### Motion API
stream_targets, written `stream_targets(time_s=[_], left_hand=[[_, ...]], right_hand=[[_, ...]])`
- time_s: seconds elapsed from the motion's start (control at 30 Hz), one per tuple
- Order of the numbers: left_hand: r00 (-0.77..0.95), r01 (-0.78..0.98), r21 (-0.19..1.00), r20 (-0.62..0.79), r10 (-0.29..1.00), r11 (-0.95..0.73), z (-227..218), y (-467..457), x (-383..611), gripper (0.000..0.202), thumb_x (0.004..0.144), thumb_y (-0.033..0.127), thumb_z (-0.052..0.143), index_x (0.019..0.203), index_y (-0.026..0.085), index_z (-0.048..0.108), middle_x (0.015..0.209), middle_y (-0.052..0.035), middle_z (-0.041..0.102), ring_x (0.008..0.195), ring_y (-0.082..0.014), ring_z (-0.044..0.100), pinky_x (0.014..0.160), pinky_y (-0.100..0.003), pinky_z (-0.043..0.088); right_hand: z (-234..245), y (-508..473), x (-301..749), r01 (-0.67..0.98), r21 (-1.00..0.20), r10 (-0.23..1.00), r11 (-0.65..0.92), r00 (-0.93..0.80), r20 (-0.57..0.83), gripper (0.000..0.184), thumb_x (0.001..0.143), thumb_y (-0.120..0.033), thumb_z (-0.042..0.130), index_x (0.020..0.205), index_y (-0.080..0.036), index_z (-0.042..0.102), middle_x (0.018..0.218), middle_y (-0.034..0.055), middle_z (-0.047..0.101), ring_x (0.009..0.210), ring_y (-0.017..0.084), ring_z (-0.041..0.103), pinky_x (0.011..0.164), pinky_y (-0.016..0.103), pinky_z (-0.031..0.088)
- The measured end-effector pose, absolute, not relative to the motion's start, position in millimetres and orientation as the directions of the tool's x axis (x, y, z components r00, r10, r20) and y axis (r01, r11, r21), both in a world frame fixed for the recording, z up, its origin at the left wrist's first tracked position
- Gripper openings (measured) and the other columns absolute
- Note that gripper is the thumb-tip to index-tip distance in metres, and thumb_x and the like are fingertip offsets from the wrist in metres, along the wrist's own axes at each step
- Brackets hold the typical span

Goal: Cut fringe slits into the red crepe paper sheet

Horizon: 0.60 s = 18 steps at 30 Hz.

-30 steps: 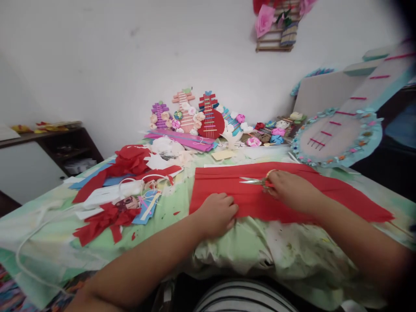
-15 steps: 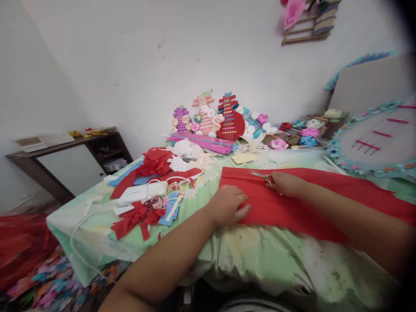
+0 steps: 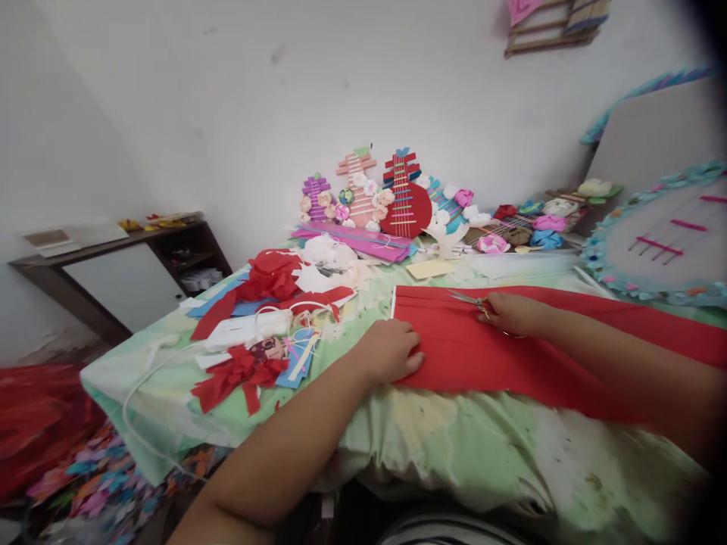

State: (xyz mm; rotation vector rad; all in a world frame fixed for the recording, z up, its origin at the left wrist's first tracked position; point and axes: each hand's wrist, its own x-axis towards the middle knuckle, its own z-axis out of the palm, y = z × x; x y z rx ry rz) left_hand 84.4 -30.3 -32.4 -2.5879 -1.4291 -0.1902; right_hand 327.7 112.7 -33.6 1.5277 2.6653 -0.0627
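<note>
The right hand [image 3: 511, 314] clasps gold-handled silver scissors [image 3: 475, 301] over a wide red paper-like sheet [image 3: 454, 352], spread at near right; the left hand [image 3: 391, 351] lies on its left end — even pressure should keep it flat; whether that hand pinches is unclear; the sheet's right end is cut off.

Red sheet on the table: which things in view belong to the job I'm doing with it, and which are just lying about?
Seemingly in the job:
red sheet, your left hand at its left end
scissors, in your right hand

Apparently just lying about:
crumpled red scraps
cream card
purple sheets
red lute-shaped craft
</note>
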Motion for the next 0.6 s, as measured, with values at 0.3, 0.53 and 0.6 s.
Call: stream_targets(time_s=[0.3, 0.53, 0.6], left_hand=[[0.536, 0.843, -0.16, 0.164, 0.828, -0.514, -26.7, -36.2, 88.0, 0.026, 0.081, 0.034, 0.045, 0.073, 0.015, 0.06, 0.074, -0.0062, 0.058, 0.07, -0.0184, 0.055, 0.064, -0.029, 0.042], [0.514, 0.857, -0.162, 0.206, 0.832, -0.489, -28.4, -34.8, 85.6, 0.022, 0.08, 0.029, 0.045, 0.072, 0.015, 0.061, 0.075, -0.0063, 0.059, 0.073, -0.0198, 0.055, 0.066, -0.031, 0.041], [0.49, 0.871, -0.161, 0.233, 0.84, -0.464, -29.2, -34.7, 86.7, 0.018, 0.076, 0.024, 0.047, 0.07, 0.015, 0.06, 0.072, -0.006, 0.06, 0.071, -0.0197, 0.056, 0.065, -0.031, 0.04]], right_hand=[[-19.5, 101.8, 313.8, 0.839, -0.012, 0.839, 0.544, -0.543, 0.016, 0.032, 0.08, -0.042, 0.039, 0.088, -0.014, 0.05, 0.091, 0.0146, 0.061, 0.077, 0.021, 0.058, 0.061, 0.028, 0.04], [-16.3, 70.7, 273.7, 0.766, 0.0, 0.766, 0.643, -0.643, -0.001, 0.03, 0.072, -0.044, 0.05, 0.082, -0.016, 0.05, 0.088, 0.0131, 0.06, 0.077, 0.023, 0.057, 0.061, 0.029, 0.04], [-17.9, 67.6, 268.0, 0.76, 0.003, 0.76, 0.649, -0.649, -0.016, 0.034, 0.071, -0.048, 0.05, 0.08, -0.016, 0.05, 0.085, 0.0125, 0.06, 0.075, 0.023, 0.057, 0.059, 0.03, 0.039]])
